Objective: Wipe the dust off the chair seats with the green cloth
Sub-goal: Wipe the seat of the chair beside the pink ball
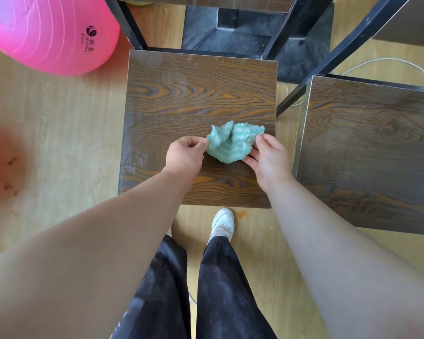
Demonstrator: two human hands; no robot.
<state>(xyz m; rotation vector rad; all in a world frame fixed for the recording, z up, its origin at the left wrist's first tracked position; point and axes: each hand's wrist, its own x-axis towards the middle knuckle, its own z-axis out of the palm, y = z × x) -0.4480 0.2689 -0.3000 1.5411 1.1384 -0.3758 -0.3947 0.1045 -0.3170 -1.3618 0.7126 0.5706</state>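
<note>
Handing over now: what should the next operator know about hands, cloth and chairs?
Left hand pinches the green cloth at its left edge; right hand pinches its right edge.
The cloth is bunched between them above the near chair seat; whether it touches the seat cannot be told.
Done: nothing clearly finished; whitish dust shows along that seat's left and back edges.
Left: wipe this seat, then the second chair seat on the right.

Pale wood-plank floor runs throughout, brightly lit. A dusty dark grey pedestal base sits on it. Left of the base rests a pink exercise ball. Right of the base a thin white cable loops. A wood-grain chair with a black metal frame stands just before the base, and a second chair before it to the right.
</note>
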